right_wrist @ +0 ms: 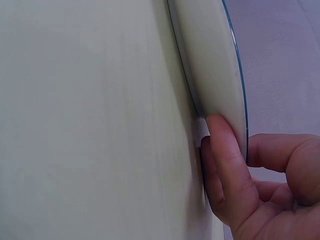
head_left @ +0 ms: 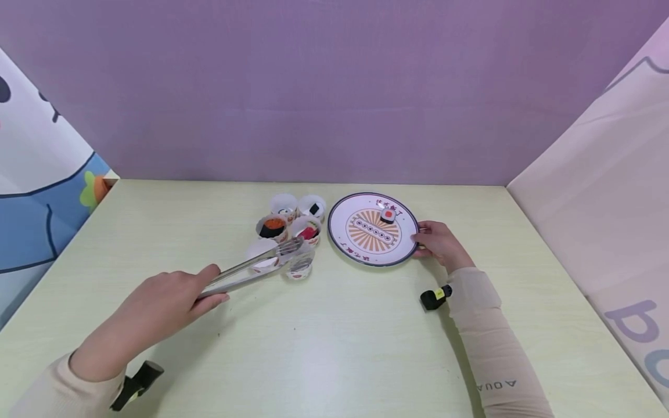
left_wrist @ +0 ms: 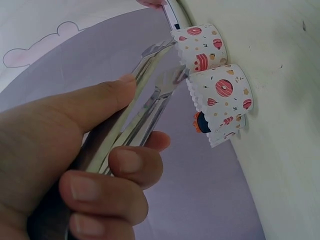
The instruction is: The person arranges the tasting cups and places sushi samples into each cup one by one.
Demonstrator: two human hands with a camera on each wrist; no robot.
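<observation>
My left hand (head_left: 157,305) grips a pair of metal tongs (head_left: 245,268), thumb on one side and fingers curled on the other. The tongs' tips reach over the nearest paper cups (head_left: 299,274); in the left wrist view the tips stand apart at the scalloped rims of the printed cups (left_wrist: 223,89). Whether anything lies between the tips, I cannot tell. My right hand (head_left: 441,244) pinches the right rim of a round white plate (head_left: 340,223), thumb above and fingers beneath, as the right wrist view shows. A small sushi roll piece (head_left: 388,215) with a red centre lies on the plate.
Several paper cups cluster left of the plate. One holds an orange-topped sushi piece (head_left: 272,227), another a red-topped piece (head_left: 307,232), and a back one a black-and-white piece (head_left: 314,208). The pale table (head_left: 324,348) ends at a purple backdrop (head_left: 313,93).
</observation>
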